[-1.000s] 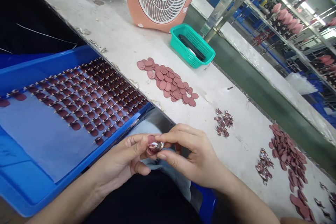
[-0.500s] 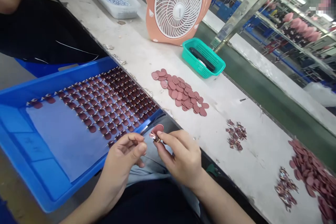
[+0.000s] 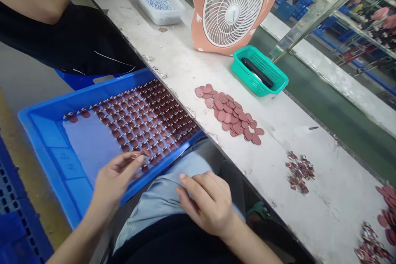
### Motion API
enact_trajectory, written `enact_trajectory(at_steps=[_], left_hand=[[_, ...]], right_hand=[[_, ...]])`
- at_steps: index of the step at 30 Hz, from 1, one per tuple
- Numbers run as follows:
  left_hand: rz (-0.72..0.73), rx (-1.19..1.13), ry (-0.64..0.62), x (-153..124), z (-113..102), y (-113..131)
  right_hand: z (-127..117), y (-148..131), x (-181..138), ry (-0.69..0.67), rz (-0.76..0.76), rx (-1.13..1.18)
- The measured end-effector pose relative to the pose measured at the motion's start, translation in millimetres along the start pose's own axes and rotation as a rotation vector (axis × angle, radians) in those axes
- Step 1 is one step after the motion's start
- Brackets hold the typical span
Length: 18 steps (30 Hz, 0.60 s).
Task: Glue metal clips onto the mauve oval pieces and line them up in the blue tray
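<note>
While the long white tabletop (image 3: 334, 214) carries the loose stock, the layout is kept in a blue plastic tray (image 3: 46, 148) set against its near edge. A peach desk fan (image 3: 232, 12) is stood at the far side, with a teal plastic basket (image 3: 258, 70) just beside it. The tray is lined with a lavender sheet (image 3: 88, 148), on which rows of maroon discs (image 3: 148, 119) with small pale fittings are laid, evenly overlapped. Even pitch is best held by matching each piece to its neighbour's angle and spacing.

Pink discs (image 3: 229, 111) are heaped loose on the tabletop; a smaller heap of patterned pieces (image 3: 300, 171) is placed further right. The right hand (image 3: 206, 202) is laid on light-blue jeans (image 3: 161, 198), its fingers (image 3: 188, 187) together and empty. The left hand (image 3: 116, 183) is held over the tray at the row ends, its fingers (image 3: 136, 157) drawn close to the thumb. A small piece (image 3: 137, 156) appears pinched there, but is too small to confirm.
</note>
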<state>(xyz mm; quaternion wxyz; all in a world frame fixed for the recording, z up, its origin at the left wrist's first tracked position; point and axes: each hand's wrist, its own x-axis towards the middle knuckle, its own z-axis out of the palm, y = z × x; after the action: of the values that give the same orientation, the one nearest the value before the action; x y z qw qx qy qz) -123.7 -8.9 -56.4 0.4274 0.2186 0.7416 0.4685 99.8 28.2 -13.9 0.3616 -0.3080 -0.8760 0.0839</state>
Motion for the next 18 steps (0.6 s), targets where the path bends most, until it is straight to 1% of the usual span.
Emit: enact_trajectory(at_steps=[3,4,6,9,12,15,18], left_hand=[[0.053,0.266,0.14,31,-32,-14],[0.071,0.353,0.17,40,-40,-18],[0.107,0.514,0.203,54,-48,-26],[0.158,0.685,0.194,65,-47,-36],[0.208,0.781,0.166,70,-43,-42],[0.243,0.81,0.135,72,-44,-43],[0.288,0.751,0.066,73,-46,-35]], right_hand=[[-10,9,-13,-0.001,0.062,-0.038],[-12,12,-17,0.001,0.081,-0.055],[-14,18,-24,0.007,0.111,-0.085],[-17,23,-31,0.016,0.145,-0.107],[-20,27,-35,0.023,0.173,-0.122],[-23,29,-36,0.035,0.19,-0.133],[-32,30,-36,0.046,0.196,-0.155]])
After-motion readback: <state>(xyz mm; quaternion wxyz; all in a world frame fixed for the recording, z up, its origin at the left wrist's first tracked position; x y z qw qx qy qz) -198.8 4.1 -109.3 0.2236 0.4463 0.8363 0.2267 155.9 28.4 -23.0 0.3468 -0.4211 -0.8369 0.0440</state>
